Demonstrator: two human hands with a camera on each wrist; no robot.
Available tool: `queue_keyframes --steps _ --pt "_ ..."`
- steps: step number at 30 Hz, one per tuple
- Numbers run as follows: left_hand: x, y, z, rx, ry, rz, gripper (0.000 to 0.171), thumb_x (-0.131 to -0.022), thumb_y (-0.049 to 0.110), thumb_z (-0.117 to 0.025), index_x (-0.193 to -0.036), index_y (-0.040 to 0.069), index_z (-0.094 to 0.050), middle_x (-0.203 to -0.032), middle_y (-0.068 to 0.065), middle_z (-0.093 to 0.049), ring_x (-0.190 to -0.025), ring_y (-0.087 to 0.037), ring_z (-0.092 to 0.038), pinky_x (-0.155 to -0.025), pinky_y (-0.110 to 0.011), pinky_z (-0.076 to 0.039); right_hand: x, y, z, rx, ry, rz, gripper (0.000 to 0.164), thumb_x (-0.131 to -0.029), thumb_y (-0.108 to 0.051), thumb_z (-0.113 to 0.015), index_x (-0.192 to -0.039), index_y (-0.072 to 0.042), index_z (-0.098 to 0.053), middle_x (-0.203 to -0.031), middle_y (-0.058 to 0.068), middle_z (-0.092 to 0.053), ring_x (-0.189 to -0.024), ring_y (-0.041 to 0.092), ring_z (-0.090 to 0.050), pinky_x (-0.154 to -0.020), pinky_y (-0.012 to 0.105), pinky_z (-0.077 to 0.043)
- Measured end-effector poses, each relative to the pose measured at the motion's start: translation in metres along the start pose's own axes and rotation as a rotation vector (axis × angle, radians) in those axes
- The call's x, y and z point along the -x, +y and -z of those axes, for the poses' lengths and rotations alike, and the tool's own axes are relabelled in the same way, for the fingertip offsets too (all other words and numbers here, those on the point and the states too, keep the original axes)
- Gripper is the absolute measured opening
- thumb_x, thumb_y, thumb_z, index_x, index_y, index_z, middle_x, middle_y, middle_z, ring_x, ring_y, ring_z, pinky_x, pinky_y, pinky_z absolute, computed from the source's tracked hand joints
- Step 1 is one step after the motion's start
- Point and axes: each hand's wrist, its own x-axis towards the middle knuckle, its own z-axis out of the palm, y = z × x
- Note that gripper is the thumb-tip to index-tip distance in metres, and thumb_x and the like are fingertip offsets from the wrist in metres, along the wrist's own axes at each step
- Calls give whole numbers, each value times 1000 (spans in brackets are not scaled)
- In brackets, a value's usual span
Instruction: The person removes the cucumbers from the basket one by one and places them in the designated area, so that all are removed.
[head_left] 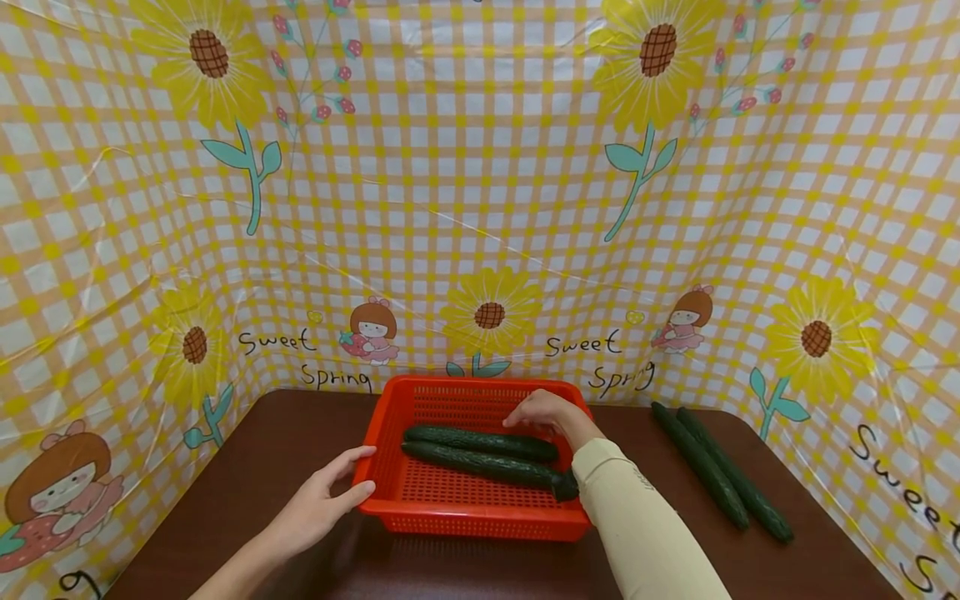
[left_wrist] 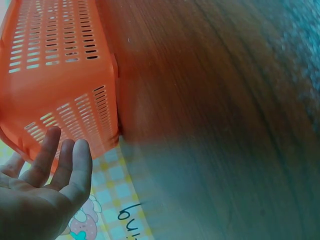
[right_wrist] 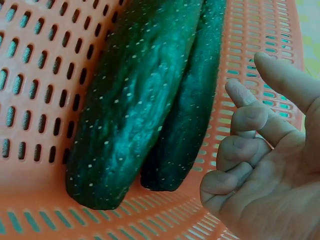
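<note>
Two dark green cucumbers (head_left: 480, 467) lie side by side in a red perforated plastic basket (head_left: 487, 510). My right hand (head_left: 546, 408) is inside the basket, by its far right part, just beyond the cucumbers. In the right wrist view its fingers (right_wrist: 245, 150) are loosely curled beside the cucumbers (right_wrist: 130, 110) and hold nothing. At the basket's left side, my left hand (head_left: 322, 497) has its thumb and fingertips at the rim. The left wrist view shows the fingers (left_wrist: 80, 160) extended along the basket's outer wall (left_wrist: 75, 115); whether they press on it I cannot tell.
Two more cucumbers (head_left: 708, 467) lie close together on the dark brown table (head_left: 300, 429), to the right of the basket. A checked cloth (head_left: 450, 208) with sunflowers hangs behind the table and along both sides.
</note>
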Motion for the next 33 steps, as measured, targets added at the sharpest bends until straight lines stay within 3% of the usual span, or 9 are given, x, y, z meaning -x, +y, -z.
queue_keyframes --steps 7,13,15,17,19,20,22,33 --pt "0 0 1 6 -2 1 52 -99 26 -65 -146 13 -48 -128 -16 -65 -120 -30 -56 -86 -28 -49 -2 3 -4 -6 14 -23 53 -84 -24 -78 -51 -22 -36 -50 -6 -26 -44 11 -23 -47 28 -29" --pt "1 2 1 -2 1 5 51 -99 26 -65 -146 13 -49 -127 -16 -65 -119 -29 -56 -87 -30 -49 0 5 -6 -19 -17 -19 26 -83 -21 -78 -63 -15 -63 -52 -6 -34 -48 11 -29 -50 27 -30" --pt "1 3 1 -6 0 4 52 -99 26 -65 -146 13 -48 -126 -16 -65 -119 -29 -56 -87 -31 -49 1 6 -6 -18 -38 -10 12 -84 -20 -77 -79 -9 -76 -60 -5 -55 -53 13 -34 -54 28 -32" --pt "0 3 0 -6 1 1 52 -99 26 -66 -146 12 -49 -126 -17 -65 -120 -30 -56 -88 -31 -49 2 6 -6 -17 -64 -2 17 -85 -19 -76 -96 -6 -79 -81 2 -72 -65 16 -54 -63 30 -45" --pt "0 2 0 0 0 -1 52 -98 26 -66 -146 13 -49 -126 -17 -65 -120 -30 -57 -88 -30 -49 3 7 -6 -21 -87 11 28 -85 -16 -76 -111 -4 -77 -110 10 -75 -91 23 -67 -81 36 -53" --pt "0 2 1 4 -2 -2 52 -98 25 -66 -146 13 -48 -126 -17 -65 -120 -29 -57 -87 -29 -49 3 7 -6 -26 -100 16 31 -86 -15 -76 -115 -3 -76 -122 13 -72 -108 27 -66 -91 40 -53" --pt "0 1 1 9 -2 -2 52 -98 25 -66 -146 14 -49 -126 -16 -65 -119 -29 -57 -86 -28 -49 3 8 -7 -15 -112 28 32 -85 -12 -76 -116 -1 -75 -127 16 -69 -128 34 -57 -104 48 -47" --pt "0 3 1 -9 6 8 51 -98 27 -66 -145 15 -50 -123 -14 -66 -119 -28 -56 -89 -33 -48 3 11 -9 103 -89 55 35 -82 -6 -79 -115 2 -74 -123 16 -71 -123 32 -61 -102 46 -49"
